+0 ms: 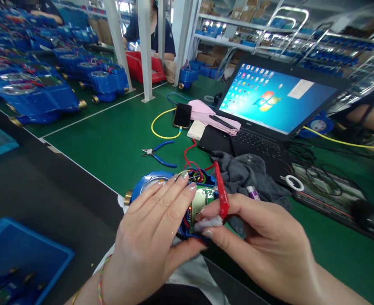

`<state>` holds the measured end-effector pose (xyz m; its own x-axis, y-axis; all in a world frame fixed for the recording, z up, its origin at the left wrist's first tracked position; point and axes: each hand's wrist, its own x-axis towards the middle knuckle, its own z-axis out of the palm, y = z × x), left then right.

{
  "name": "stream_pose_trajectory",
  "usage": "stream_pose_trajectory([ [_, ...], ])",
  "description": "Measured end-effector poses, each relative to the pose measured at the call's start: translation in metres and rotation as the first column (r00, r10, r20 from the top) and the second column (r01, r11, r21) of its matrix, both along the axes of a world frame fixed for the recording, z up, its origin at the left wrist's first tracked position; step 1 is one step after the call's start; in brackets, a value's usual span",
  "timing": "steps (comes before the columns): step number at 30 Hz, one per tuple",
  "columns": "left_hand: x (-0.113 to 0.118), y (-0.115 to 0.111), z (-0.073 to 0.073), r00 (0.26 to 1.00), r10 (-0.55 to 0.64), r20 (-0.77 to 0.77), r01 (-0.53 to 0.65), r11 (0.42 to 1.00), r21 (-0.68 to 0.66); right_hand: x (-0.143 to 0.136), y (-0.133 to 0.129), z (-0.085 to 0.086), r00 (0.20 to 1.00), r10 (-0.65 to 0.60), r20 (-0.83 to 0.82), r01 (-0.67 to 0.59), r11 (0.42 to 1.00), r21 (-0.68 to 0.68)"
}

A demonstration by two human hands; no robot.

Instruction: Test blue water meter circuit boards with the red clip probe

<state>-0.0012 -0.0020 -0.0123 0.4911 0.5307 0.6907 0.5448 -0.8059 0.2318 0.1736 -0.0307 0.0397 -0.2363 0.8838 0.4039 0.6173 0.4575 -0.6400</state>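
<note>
A blue water meter (pixel 147 176) with a brass end fitting lies in front of me, its electronics compartment uncovered. Inside are a green circuit board (pixel 210 191), a lit red light and several thin wires. My left hand (pixel 157 216) lies across the meter, fingers stretched over its top and thumb along the near side, gripping it. Between thumb and forefinger my right hand (pixel 253 237) pinches a whitish probe-like piece (pixel 210 223) against the board's near end. A red-wrapped lead (pixel 222 190) runs up from that hand; its exact join with the whitish piece is hidden.
Blue-handled cutters (pixel 161 154), a phone (pixel 182 115) and a laptop (pixel 269 101) lie beyond the meter. A grey cloth (pixel 253 173) is at right, near a mouse (pixel 369 216). More blue meters (pixel 41 93) fill the left. Co-workers sit behind white posts (pixel 145 55) and at right.
</note>
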Motion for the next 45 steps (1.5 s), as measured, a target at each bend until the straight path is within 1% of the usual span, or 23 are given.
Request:
stream_pose_trajectory([
  [8,-0.0023,-0.0022,-0.0023,1.0,0.004,-0.014,-0.004,1.0,-0.012,0.0006,0.0034,0.0023,0.998,0.049,0.028,-0.048,0.999,-0.015],
  [14,-0.0026,-0.0034,-0.0017,1.0,-0.005,-0.025,0.005,1.0,-0.019,-0.0005,0.0034,0.0004,0.997,0.061,0.047,-0.061,0.998,0.004],
  [19,-0.003,-0.0028,-0.0012,1.0,-0.004,-0.021,0.003,1.0,-0.023,-0.0007,0.0031,0.002,0.995,0.085,0.047,-0.085,0.996,0.008],
  [27,-0.0034,-0.0026,-0.0021,1.0,-0.015,-0.023,0.014,0.999,-0.039,0.0,0.0035,0.0022,0.994,0.09,0.055,-0.092,0.995,0.042],
  [34,-0.0025,-0.0011,-0.0013,0.999,-0.02,-0.025,0.02,0.999,-0.029,0.0003,0.0023,0.0003,0.992,0.104,0.075,-0.107,0.994,0.033],
  [41,-0.0019,-0.0024,0.0015,1.0,-0.009,-0.02,0.008,0.998,-0.059,0.0002,0.005,0.001,0.986,0.161,0.042,-0.162,0.986,0.023],
  [45,-0.0018,-0.0029,0.0018,1.0,-0.016,0.001,0.016,0.998,-0.057,-0.0012,0.0088,0.0003,0.985,0.171,0.031,-0.172,0.985,0.029],
])
